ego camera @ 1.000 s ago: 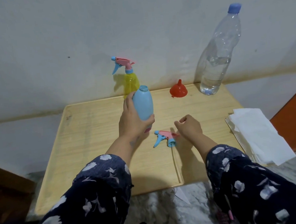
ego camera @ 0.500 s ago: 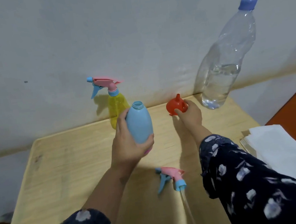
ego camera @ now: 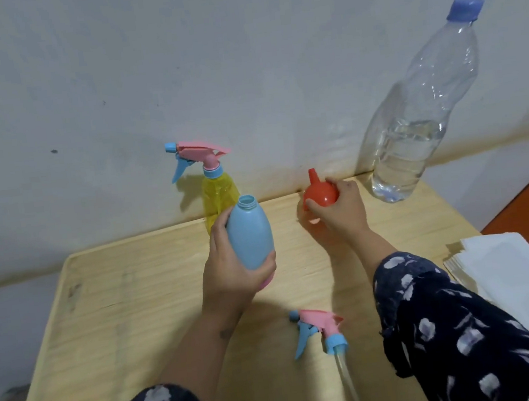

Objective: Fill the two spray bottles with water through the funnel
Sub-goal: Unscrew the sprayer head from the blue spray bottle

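Wood table (ego camera: 112, 317): yellow spray btl (ego camera: 218, 193) + water btl (ego camera: 413, 139) at back, loose spray head (ego camera: 321, 330) near front.

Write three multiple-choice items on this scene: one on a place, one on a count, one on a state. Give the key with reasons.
1. Where does the loose sprayer head lie?
A. on the wooden table
B. on the paper stack
C. on the blue bottle

2. How many sprayer heads show?
A. one
B. two
C. three

3. The blue bottle is:
A. capped
B. open-necked
C. lying down

Key: 1 A, it lies on the wood between the arms. 2 B, one loose, one on the yellow bottle. 3 B, the left hand holds it upright, neck bare; the right hand holds the red funnel.
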Demonstrator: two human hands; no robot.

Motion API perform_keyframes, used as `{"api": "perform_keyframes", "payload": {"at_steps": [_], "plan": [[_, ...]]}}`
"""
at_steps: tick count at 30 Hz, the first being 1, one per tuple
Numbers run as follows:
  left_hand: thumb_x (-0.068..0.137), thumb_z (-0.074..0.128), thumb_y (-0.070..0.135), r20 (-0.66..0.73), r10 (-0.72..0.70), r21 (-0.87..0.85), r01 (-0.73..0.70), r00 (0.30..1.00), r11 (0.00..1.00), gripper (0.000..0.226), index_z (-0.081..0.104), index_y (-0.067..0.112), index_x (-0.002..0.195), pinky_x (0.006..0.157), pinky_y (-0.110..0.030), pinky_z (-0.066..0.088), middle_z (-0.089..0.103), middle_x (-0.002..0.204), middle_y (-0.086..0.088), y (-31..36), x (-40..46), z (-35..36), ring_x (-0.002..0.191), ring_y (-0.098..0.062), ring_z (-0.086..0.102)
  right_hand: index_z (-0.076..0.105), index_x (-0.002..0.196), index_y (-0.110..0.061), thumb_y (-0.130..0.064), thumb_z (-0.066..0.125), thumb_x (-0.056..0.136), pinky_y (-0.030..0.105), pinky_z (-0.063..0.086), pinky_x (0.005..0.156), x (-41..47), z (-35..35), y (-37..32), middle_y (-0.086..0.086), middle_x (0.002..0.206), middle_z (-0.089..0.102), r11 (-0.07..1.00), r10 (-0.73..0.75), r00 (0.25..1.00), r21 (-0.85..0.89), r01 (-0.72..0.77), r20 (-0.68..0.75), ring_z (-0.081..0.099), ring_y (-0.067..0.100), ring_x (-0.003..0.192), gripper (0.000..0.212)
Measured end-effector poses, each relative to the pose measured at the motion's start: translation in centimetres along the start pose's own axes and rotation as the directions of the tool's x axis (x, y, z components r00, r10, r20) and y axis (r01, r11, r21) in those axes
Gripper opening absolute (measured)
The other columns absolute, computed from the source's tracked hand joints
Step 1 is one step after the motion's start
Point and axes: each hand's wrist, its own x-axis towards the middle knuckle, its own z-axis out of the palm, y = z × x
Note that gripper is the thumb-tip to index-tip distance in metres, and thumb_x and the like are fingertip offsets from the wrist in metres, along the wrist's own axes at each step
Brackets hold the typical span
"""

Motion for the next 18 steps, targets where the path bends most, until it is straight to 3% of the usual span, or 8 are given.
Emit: {"api": "perform_keyframes", "payload": {"at_steps": [5, 8, 9, 12, 18], "plan": [[0.067, 0.082, 0.031, 0.006, -0.061, 0.068, 0.061, 0.998, 0.996, 0.09, 0.026, 0.039, 0.137, 0.079, -0.033, 0.052, 0.042, 0.132, 0.017, 0.7, -2.1, -1.8, 0.103, -0.012, 0.053, 0.046, 0.132, -0.022, -0.031, 0.082, 0.07, 0.019, 0.041, 0.085, -3.6, -1.8, -3.6, 0.002, 0.118, 0.041, 0.992, -0.102, 0.983, 0.09, 0.089, 0.151, 0.05, 0.015, 0.103, 0.071], [0.069, 0.08, 0.031, 0.017, -0.049, 0.183, 0.045, 0.999, 0.982, 0.087, 0.027, 0.04, 0.137, 0.059, -0.012, 0.045, 0.04, 0.128, 0.022, 0.8, -3.4, -3.3, 0.093, -0.01, 0.053, 0.047, 0.116, -0.02, -0.024, 0.085, 0.066, 0.018, 0.042, 0.07, -5.8, -3.1, -5.5, 0.003, 0.111, 0.05, 0.981, -0.181, 0.951, 0.12, 0.155, 0.251, 0.053, 0.016, 0.095, 0.063], [0.069, 0.079, 0.031, 0.021, -0.045, 0.24, 0.039, 0.999, 0.97, 0.086, 0.027, 0.04, 0.137, 0.059, -0.012, 0.045, 0.039, 0.128, 0.022, 0.6, -3.8, -4.0, 0.093, -0.01, 0.054, 0.049, 0.111, -0.019, -0.023, 0.085, 0.065, 0.018, 0.041, 0.068, -6.4, -3.5, -6.1, 0.003, 0.11, 0.053, 0.975, -0.214, 0.935, 0.116, 0.188, 0.284, 0.054, 0.016, 0.093, 0.059], [0.067, 0.077, 0.035, 0.037, -0.035, 0.403, 0.017, 0.999, 0.915, 0.087, 0.028, 0.039, 0.138, 0.073, -0.033, 0.05, 0.04, 0.132, 0.018, 0.2, -4.7, -5.8, 0.104, -0.016, 0.054, 0.054, 0.106, -0.018, -0.021, 0.086, 0.064, 0.017, 0.04, 0.067, -8.0, -4.7, -7.7, 0.002, 0.111, 0.056, 0.956, -0.291, 0.877, 0.095, 0.276, 0.383, 0.054, 0.013, 0.092, 0.054], [0.069, 0.075, 0.033, 0.015, 0.021, 0.453, -0.026, 1.0, 0.891, 0.079, 0.035, 0.036, 0.138, 0.08, -0.034, 0.047, 0.044, 0.133, 0.014, 1.0, -6.5, -7.5, 0.108, -0.018, 0.054, 0.054, 0.108, -0.021, -0.026, 0.085, 0.064, 0.014, 0.04, 0.063, -10.9, -6.4, -10.6, 0.0, 0.114, 0.055, 0.909, -0.351, 0.777, -0.008, 0.416, 0.523, 0.054, 0.008, 0.093, 0.054]]}}
